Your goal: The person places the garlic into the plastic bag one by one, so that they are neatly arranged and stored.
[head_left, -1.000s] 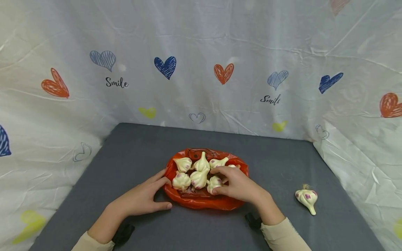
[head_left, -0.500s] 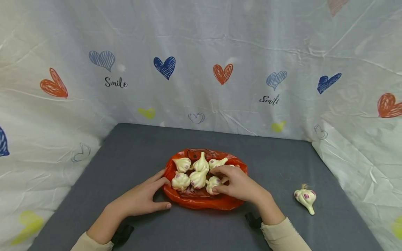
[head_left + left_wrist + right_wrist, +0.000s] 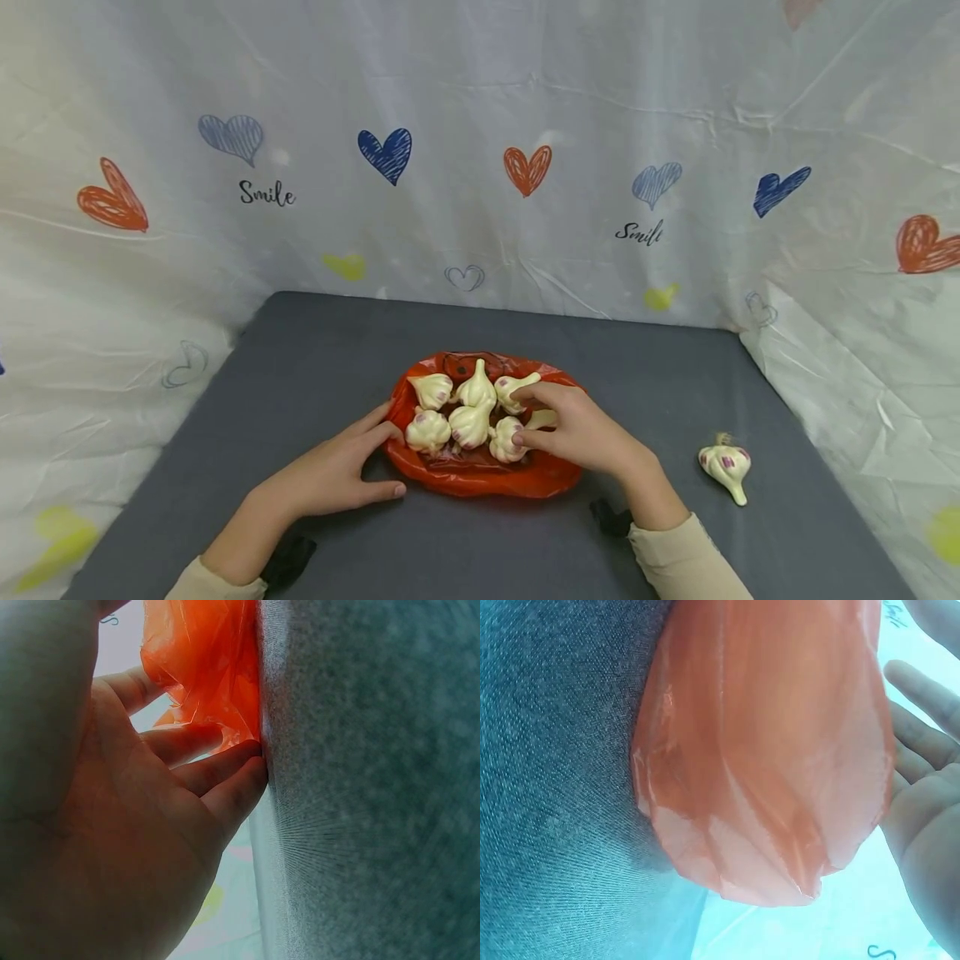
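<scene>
In the head view, a red plastic bag [image 3: 491, 482] with its mouth rolled wide holds several pale garlic bulbs [image 3: 471, 425] with purple patches. My left hand [image 3: 330, 471] lies at the bag's left side, fingers against the red wall and thumb extended near its front edge. The left wrist view shows those fingers [image 3: 217, 772] fairly straight beside the crinkled plastic. Over the right part of the mouth, my right hand [image 3: 581, 429] has its thumb and fingers spread apart above the bulbs. A garlic stem shows in that gap. This hand hides the bag's right end.
A single garlic bulb [image 3: 725, 468] lies on the dark grey table [image 3: 360, 333] to the right, stem toward me. Behind and at both sides hangs a white curtain [image 3: 450, 83] printed with hearts.
The right hand has shifted slightly right and away from me, uncovering more of the bulb beneath its thumb and a stem. The left hand stays at the bag. The head view has shifted slightly.
</scene>
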Demonstrator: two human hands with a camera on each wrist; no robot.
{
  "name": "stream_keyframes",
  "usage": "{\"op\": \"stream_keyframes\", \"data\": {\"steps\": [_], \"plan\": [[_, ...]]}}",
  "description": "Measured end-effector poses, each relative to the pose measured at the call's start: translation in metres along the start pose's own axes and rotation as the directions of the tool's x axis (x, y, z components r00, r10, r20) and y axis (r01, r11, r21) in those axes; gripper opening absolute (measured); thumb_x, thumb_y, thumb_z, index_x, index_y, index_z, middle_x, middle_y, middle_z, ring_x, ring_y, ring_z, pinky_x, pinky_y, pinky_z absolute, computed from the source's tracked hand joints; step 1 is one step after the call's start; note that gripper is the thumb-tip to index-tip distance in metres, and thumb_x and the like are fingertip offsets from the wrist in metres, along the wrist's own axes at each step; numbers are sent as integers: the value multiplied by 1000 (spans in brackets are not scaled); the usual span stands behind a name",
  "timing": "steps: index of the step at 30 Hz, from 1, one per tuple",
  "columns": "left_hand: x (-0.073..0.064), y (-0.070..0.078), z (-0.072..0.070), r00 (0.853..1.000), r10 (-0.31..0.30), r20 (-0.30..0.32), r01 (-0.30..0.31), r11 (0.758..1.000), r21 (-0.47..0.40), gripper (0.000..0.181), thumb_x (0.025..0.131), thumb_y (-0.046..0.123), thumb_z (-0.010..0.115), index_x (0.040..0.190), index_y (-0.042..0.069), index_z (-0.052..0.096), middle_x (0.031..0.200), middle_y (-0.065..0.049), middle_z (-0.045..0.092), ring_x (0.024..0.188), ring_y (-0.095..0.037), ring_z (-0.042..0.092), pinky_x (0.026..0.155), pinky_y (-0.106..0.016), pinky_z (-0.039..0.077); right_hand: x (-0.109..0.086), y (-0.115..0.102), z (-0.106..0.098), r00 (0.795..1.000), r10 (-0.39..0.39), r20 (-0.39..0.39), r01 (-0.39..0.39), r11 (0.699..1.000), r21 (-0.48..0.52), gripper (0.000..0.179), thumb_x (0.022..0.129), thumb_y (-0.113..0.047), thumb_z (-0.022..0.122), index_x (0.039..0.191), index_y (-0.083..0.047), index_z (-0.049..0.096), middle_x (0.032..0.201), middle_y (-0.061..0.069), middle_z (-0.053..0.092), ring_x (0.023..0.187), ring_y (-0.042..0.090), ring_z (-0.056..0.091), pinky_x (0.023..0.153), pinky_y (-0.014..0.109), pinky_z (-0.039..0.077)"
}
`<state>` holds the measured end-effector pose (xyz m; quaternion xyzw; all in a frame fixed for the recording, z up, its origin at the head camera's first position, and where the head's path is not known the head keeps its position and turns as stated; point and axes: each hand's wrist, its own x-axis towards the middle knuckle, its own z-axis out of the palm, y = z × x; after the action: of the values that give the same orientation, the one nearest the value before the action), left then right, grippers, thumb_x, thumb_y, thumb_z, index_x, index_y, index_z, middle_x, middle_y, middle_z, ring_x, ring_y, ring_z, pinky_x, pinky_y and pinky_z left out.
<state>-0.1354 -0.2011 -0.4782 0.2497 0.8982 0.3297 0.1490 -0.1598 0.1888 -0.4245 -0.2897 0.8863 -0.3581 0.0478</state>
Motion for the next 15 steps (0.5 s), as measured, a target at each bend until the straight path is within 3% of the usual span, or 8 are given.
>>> {"op": "stream_keyframes", "data": {"steps": [15], "plan": [[-2, 1, -3, 1000, 4, 0, -4, 1000, 5, 52, 94, 64, 81, 132, 36, 61, 181, -13, 18, 163, -43, 26, 119, -69, 37, 1, -6, -2, 1000, -4, 4, 4, 999, -34, 55, 96, -30, 88, 142, -7, 68, 135, 6, 73, 124, 28, 70, 103, 57, 56]]}}
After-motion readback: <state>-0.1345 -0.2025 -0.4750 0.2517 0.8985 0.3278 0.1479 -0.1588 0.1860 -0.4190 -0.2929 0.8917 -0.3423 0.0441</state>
